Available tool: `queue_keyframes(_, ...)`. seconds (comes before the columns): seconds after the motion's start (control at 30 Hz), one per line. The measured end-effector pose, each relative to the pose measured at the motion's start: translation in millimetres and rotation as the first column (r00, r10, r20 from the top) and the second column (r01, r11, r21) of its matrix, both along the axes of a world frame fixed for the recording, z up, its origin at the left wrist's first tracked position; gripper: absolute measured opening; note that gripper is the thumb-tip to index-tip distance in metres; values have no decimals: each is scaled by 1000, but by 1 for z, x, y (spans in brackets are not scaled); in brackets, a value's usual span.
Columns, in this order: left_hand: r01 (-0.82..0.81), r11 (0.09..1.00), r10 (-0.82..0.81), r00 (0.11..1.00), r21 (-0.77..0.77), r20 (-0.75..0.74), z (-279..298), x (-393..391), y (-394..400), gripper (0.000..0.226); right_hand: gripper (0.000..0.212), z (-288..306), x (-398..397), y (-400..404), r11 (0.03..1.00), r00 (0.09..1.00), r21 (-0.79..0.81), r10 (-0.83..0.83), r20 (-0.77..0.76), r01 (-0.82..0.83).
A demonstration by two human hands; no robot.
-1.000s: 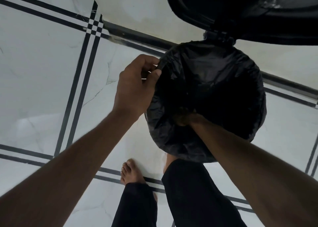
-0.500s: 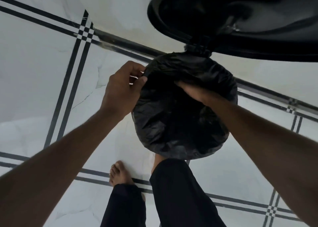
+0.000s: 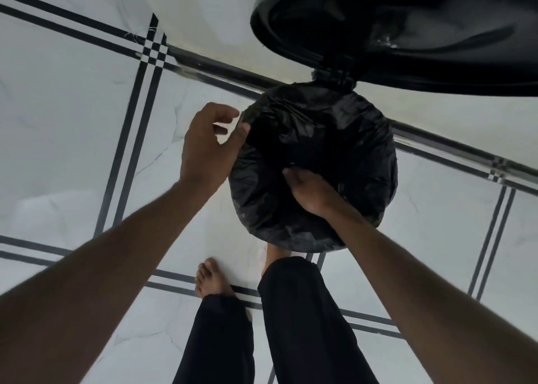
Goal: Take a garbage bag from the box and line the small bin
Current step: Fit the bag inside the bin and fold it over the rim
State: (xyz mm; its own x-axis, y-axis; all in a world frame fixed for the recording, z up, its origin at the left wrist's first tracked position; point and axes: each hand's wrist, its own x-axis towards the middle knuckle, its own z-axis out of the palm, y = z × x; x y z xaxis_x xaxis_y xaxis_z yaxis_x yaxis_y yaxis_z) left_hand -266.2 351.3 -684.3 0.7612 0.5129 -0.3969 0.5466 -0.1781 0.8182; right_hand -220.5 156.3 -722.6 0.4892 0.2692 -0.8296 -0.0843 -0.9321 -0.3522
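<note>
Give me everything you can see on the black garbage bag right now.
The black garbage bag is thin, glossy, crinkled plastic, draped over the small bin's round mouth so the bin itself is almost wholly hidden. Its edge folds down around the outside, with wrinkles all over. The left hand pinches the rim at the left edge; the right hand presses on the near side, fingers towards the opening. The open lid stands behind it.
</note>
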Motion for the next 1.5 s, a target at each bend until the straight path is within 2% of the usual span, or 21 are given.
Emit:
queue_keyframes(0.03,-83,997,83,996,9,-18,6,-6,-3,24,39,19,-5,-6,979,986,134,-161,50,153)
queue_keyframes(0.07,-178,984,178,983,10,-38,12,-13,-8,24,31,38,-13,-16,919,939,267,-328,104,291)
queue_keyframes(0.13,-347,938,344,933,-4,-102,21,-30,-20,15,23,71,-34,-41,786,767,423,-583,267,451)
queue_keyframes(0.2,-472,881,452,861,-38,-233,25,-50,-36,10,20,88,-56,-69,699,557,433,-715,424,569)
queue_keyframes(0.23,-529,845,483,818,-77,-313,25,-61,-45,13,17,90,-65,-81,622,459,407,-776,432,669)
queue_keyframes(0.27,-581,804,495,772,-128,-399,22,-70,-53,17,15,87,-72,-92,501,365,360,-848,384,787)
queue_keyframes(0.33,-690,679,473,671,-248,-571,20,-85,-70,29,24,76,-82,-106,137,124,158,-988,91,978)
queue_keyframes(0.37,-746,585,447,624,-317,-641,21,-90,-78,36,34,71,-85,-109,-25,-20,53,-996,-84,998)
queue_keyframes(0.4,-789,475,422,592,-389,-686,22,-93,-85,44,44,67,-89,-110,-134,-135,-21,-963,-235,991)
queue_keyframes(0.47,-818,294,401,576,-495,-712,25,-93,-94,52,55,60,-95,-104,-251,-254,-63,-871,-420,966)
queue_keyframes(0.5,-814,256,405,580,-521,-707,25,-91,-97,53,57,56,-96,-101,-299,-288,-50,-844,-452,953)
queue_keyframes(0.6,-822,228,446,565,-523,-694,25,-84,-99,53,54,51,-95,-93,-442,-385,-6,-776,-500,897)
queue_keyframes(0.67,-817,248,451,572,-520,-685,26,-82,-98,53,53,50,-94,-93,-512,-441,-16,-723,-531,859)
queue_keyframes(0.83,-796,355,444,605,-491,-661,25,-81,-96,50,54,50,-93,-101,-581,-501,-71,-627,-596,811)
queue_keyframes(1.03,-793,322,434,609,-517,-664,21,-86,-96,45,55,49,-82,-110,-590,-487,16,-681,-547,807)
queue_keyframes(1.1,-795,307,441,605,-523,-663,22,-86,-96,45,52,49,-77,-112,-555,-449,26,-699,-557,831)
queue_keyframes(1.2,-791,293,434,610,-536,-663,21,-86,-92,46,45,50,-71,-119,-459,-374,24,-752,-542,888)
queue_keyframes(1.33,-791,346,408,611,-505,-678,21,-83,-90,48,35,57,-61,-123,-310,-277,1,-851,-446,951)
queue_keyframes(1.4,-800,408,447,595,-440,-668,22,-77,-87,39,28,59,-53,-123,-127,-120,13,-962,-244,992)
queue_keyframes(1.43,-795,470,484,596,-384,-641,23,-72,-84,34,23,60,-48,-123,-49,-45,44,-994,-97,998)
queue_keyframes(1.5,-708,687,543,648,-161,-535,27,-59,-77,27,16,65,-34,-120,85,48,194,-981,187,977)
